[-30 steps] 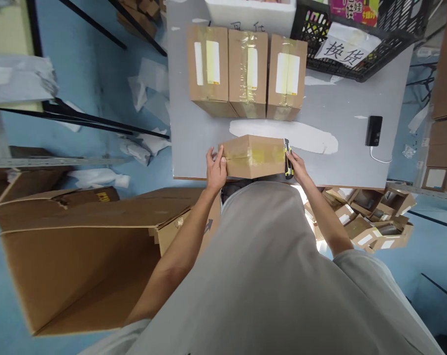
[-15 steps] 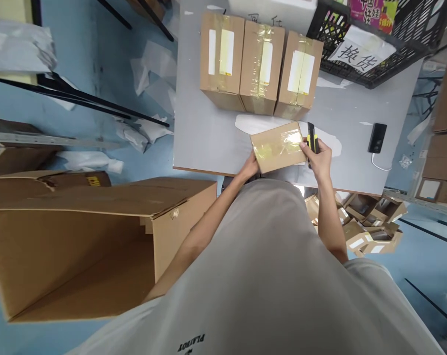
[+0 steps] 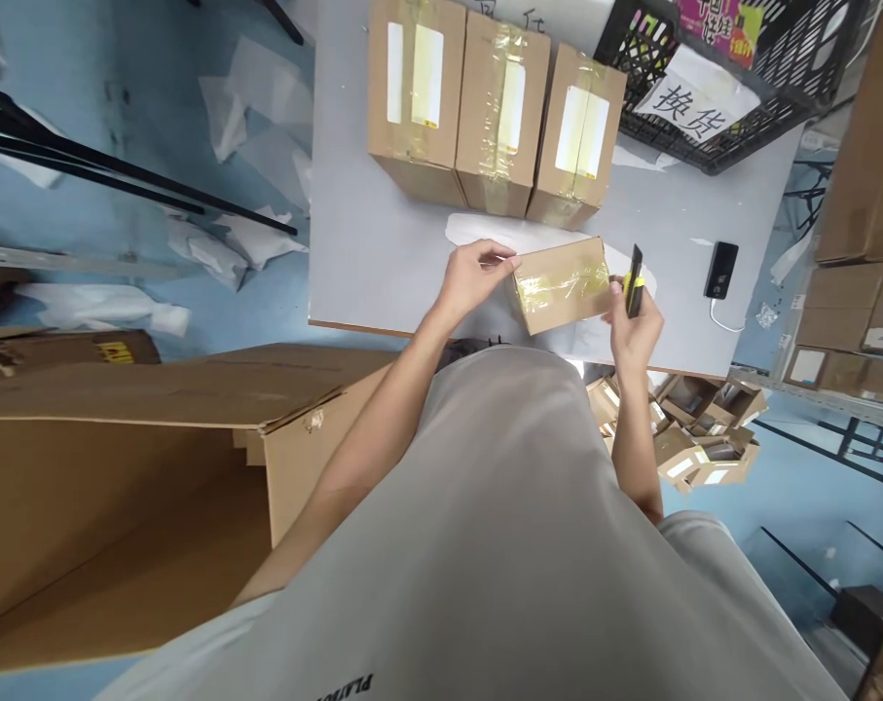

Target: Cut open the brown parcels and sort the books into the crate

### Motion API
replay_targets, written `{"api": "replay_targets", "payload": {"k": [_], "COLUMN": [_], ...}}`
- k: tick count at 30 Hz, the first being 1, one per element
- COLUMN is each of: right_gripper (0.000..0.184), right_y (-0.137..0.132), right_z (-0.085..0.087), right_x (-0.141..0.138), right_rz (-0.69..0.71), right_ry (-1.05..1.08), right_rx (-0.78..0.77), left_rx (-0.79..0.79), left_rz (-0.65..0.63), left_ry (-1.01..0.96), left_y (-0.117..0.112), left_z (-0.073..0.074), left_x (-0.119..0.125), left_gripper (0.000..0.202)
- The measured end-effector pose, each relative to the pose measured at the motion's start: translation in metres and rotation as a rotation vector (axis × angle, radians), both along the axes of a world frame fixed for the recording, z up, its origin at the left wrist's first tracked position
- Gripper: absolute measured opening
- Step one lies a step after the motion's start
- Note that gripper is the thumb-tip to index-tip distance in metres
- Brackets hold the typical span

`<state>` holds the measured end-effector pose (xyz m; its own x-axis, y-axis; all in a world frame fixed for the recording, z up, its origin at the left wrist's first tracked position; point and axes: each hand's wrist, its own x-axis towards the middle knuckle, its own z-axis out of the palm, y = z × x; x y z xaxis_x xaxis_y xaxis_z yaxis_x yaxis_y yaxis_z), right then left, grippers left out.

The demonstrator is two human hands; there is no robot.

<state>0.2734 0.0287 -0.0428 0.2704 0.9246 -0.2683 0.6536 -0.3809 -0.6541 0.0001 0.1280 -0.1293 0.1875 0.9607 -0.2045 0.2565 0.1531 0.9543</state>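
Note:
A small brown cardboard box point(image 3: 564, 288) with shiny clear tape lies tilted in front of me at the table's near side. The fingertips of my left hand point(image 3: 471, 280) are closed at its upper left corner. Wrapped in my right hand point(image 3: 635, 326) is a black and yellow utility knife point(image 3: 634, 282), pointing up and away from me. The thumb side of that hand also meets the box's right end. Whether the blade is out, I cannot tell. White paper point(image 3: 485, 231) lies flat behind the box.
Three taped cartons point(image 3: 500, 117) stand in a row at the back of the table point(image 3: 383, 263). To their right are a black plastic crate point(image 3: 711, 151) and a black phone-like device point(image 3: 721, 270) on a white cable. A large open carton point(image 3: 120, 506) stands at my left; small opened boxes point(image 3: 704, 428) lie lower right.
My left hand has come up from the box's lower left side to its upper left corner. The right hand still has the knife. The whole view has shifted left.

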Motion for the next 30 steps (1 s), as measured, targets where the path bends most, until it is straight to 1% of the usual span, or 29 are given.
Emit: {"api": "replay_targets", "payload": {"k": [1,2,3,6,9,12,17,20,25,30], "right_gripper": [0.07,0.065,0.061,0.056,0.058,0.061,0.062,0.062,0.063,0.062], "right_y": [-0.005,-0.01,-0.015,-0.022,-0.023,-0.019,-0.014,-0.013,-0.01,0.004], "right_z": [0.007,0.012,0.016,0.021,0.02,0.019,0.021,0.026,0.04,0.046], "right_x": [-0.011,-0.023,-0.036,-0.069,-0.088,-0.095,-0.103,-0.109,-0.12,-0.137], "right_rz": [-0.03,-0.024,0.009,0.199,0.354,0.395,0.403,0.396,0.415,0.421], "right_ry": [-0.022,-0.032,-0.028,-0.024,-0.068,-0.123,-0.193,-0.229,-0.307,-0.399], "right_rx": [-0.03,-0.067,-0.1,-0.139,-0.146,-0.179,-0.207,-0.224,-0.323,-0.411], "left_rx": [-0.011,-0.022,-0.032,-0.051,-0.048,-0.034,-0.024,-0.02,-0.014,-0.012], "left_rz": [0.006,0.01,0.011,0.015,0.024,0.02,0.005,0.006,0.011,0.026], "left_ry": [-0.013,-0.028,-0.044,-0.074,-0.054,-0.027,-0.03,-0.033,-0.045,-0.031], "left_y": [-0.001,-0.003,-0.005,-0.009,-0.01,-0.009,-0.008,-0.008,-0.008,-0.009], "left_z": [0.0,0.0,-0.001,-0.005,-0.009,-0.011,-0.013,-0.015,-0.016,-0.017], "left_x": [0.0,-0.001,-0.001,-0.002,-0.001,-0.002,-0.003,-0.004,-0.004,-0.004], "left_gripper": [0.026,0.027,0.029,0.037,0.041,0.042,0.04,0.039,0.038,0.036]}}
